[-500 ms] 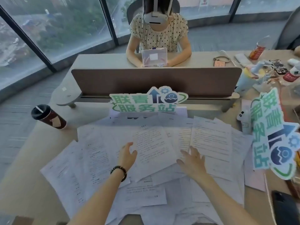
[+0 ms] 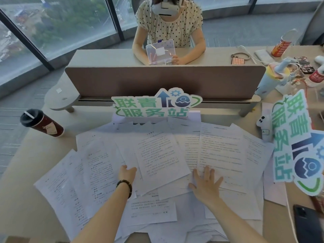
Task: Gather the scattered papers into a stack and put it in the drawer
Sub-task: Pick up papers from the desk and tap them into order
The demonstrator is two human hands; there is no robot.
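Papers [image 2: 163, 155] lie fanned out in overlapping layers across the near half of the desk [image 2: 22, 199], from the paper cup [image 2: 42, 122] side on the left to the big cut-out sign [image 2: 298, 146] leaning at the right. No stack exists yet, and I can't see a drawer from where I stand.

The left hand [image 2: 127, 174] reaches into the middle of the spread, its fingers seemingly tucked at the edge of a sheet; whether it pinches that sheet I cannot tell. The right hand [image 2: 206, 181] lies flat with fingers splayed, pressing on the sheets to the right of centre. The two hands sit apart, a page between them.

The risk, as I judge it, is in the sweep: pulling the layers together too quickly could crease the loose corners or push the outer sheets off the near edge. The sheets on the far right lie tucked under the cut-out sign, and dragging them might topple it, or nudge the phone [image 2: 306, 223] beside them.
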